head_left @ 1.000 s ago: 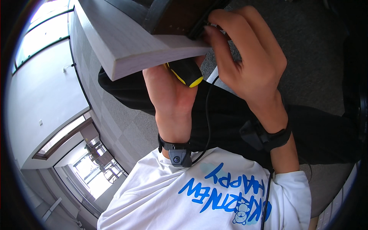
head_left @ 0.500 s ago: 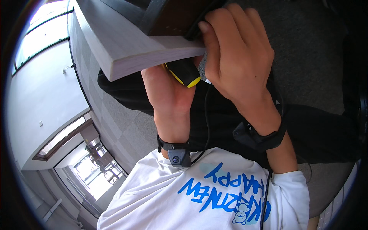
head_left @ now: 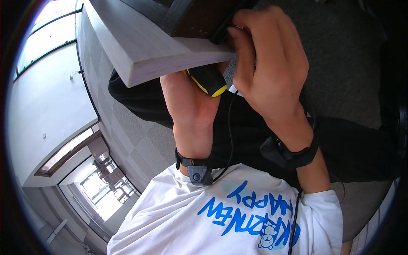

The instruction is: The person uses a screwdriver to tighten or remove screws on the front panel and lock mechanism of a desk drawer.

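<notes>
My left hand [head_left: 191, 100] is under a pale wood-grain board [head_left: 127, 44], palm turned up. It is closed on a rounded black and yellow tool handle [head_left: 210, 80]; the board hides the fingers and the rest of the tool. A dark brown and black wooden piece [head_left: 197, 19] stands against the board's upper face. My right hand [head_left: 274, 63] is at the right end of this piece, beside the board's edge. Its thumb and forefinger are pinched together at a dark edge there; anything between them is too small to make out.
A black cable [head_left: 230, 127] hangs from near the hands to a small camera [head_left: 197, 175] on my left wrist. Black-trousered legs [head_left: 348, 144] lie beneath my arms. Grey carpet [head_left: 144, 140] spreads on the left, with a white wall [head_left: 51, 97] beyond.
My right hand has shifted slightly right, and its fingers are more bent. The board and my left hand with the tool handle have moved a little to the right.
</notes>
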A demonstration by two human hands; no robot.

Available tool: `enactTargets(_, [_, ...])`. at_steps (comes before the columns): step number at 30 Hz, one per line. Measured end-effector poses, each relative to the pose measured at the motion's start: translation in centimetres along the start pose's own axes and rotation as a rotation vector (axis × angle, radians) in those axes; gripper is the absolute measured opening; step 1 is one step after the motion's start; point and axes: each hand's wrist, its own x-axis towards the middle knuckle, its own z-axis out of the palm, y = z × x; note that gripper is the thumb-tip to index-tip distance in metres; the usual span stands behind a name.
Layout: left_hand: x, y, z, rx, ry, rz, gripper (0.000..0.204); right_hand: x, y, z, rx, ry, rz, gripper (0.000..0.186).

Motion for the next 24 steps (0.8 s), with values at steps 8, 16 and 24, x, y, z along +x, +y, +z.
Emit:
enactTargets(8, [0.0,-0.1,0.4,0.090,0.078,-0.018,0.032,-0.9,1.4,-0.7,-0.112,-0.088,-0.087,0.012])
enactTargets(16, [-1.4,-0.6,0.4,0.078,0.064,-0.179,0.028,-1.6,-2.8,-7.4,0.081,-0.559,0.281,0.019])
enactTargets(24, [-4.1,-6.0,-3.1,-0.088,0.166,-0.691,0.035,-3.8,-4.7,-10.3,-0.091,-1.262,0.530,0.058])
